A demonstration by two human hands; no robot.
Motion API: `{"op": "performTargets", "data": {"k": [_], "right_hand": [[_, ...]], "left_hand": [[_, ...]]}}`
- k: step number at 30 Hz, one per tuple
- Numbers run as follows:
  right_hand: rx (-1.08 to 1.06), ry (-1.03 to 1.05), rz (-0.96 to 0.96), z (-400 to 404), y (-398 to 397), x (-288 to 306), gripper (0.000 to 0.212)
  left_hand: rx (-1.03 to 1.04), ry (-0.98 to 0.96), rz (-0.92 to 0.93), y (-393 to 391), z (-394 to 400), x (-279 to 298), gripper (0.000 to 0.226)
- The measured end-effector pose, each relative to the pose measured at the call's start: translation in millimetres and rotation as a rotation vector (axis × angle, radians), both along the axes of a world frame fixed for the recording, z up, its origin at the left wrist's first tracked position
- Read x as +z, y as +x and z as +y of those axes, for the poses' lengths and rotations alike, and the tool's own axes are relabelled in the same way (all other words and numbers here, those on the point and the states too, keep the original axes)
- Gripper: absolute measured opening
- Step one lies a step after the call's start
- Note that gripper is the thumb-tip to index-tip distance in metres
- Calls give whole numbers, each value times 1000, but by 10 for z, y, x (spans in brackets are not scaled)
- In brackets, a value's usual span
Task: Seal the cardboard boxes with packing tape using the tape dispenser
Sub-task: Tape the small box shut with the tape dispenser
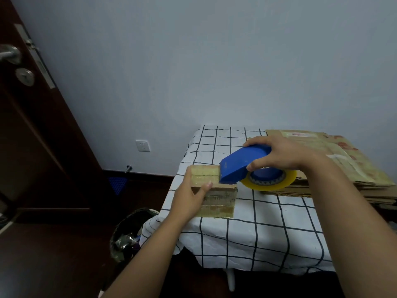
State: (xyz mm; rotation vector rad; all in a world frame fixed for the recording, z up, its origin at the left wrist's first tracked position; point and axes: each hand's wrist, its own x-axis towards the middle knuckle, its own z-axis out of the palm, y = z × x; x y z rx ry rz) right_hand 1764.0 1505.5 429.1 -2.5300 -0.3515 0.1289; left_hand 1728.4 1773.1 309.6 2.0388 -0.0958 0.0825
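Two hands share this job: my left hand (191,195) grips the small cardboard box (214,191) at its near-left corner, thumb lying along the top edge, pinning it to the checked tablecloth (257,233). My right hand (283,154) is wrapped over the blue tape dispenser (242,163), whose nose touches the box's top at the right side. The dispenser's long axis runs left to right across the box, so I judge the pull should travel along that line, toward my right. Flattened cartons (335,160) lie stacked behind.
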Motion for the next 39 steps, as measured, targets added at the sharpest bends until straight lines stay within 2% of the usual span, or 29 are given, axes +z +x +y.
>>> {"op": "performTargets", "data": {"k": [2, 5, 9, 15, 18, 20, 22, 25, 28, 31, 34, 39], "right_hand": [[-9, -3, -15, -4, -23, -6, 57], [-28, 9, -47, -25, -67, 7, 58], [-35, 57, -89, -37, -129, 46, 58], [-65, 59, -98, 132, -220, 19, 63], [-81, 69, -54, 202, -266, -128, 64], [-101, 102, -51, 213, -293, -198, 64], [-115, 109, -68, 212, -308, -210, 63], [-120, 82, -91, 213, -330, -217, 64], [-154, 26, -99, 230, -354, -244, 69], [-187, -21, -129, 285, -357, -273, 69], [-142, -63, -173, 318, -340, -310, 70], [-56, -113, -163, 286, -347, -339, 67]], "left_hand": [[-17, 99, -35, 34, 12, -16, 69], [12, 197, -49, 125, 82, 22, 66], [-32, 180, -78, 248, 242, 157, 63], [-142, 204, -13, 410, 447, 185, 58], [-158, 437, -28, 389, 446, 93, 56], [-134, 598, -160, 356, 395, 68, 54], [-199, 689, -309, 331, 314, 78, 57], [-334, 865, -352, 313, 213, 76, 81], [-304, 994, -407, 345, 181, 71, 101], [-285, 996, -454, 365, 129, 74, 109], [-235, 978, -422, 375, 38, 44, 112], [-165, 931, -435, 411, -8, -17, 91]]}}
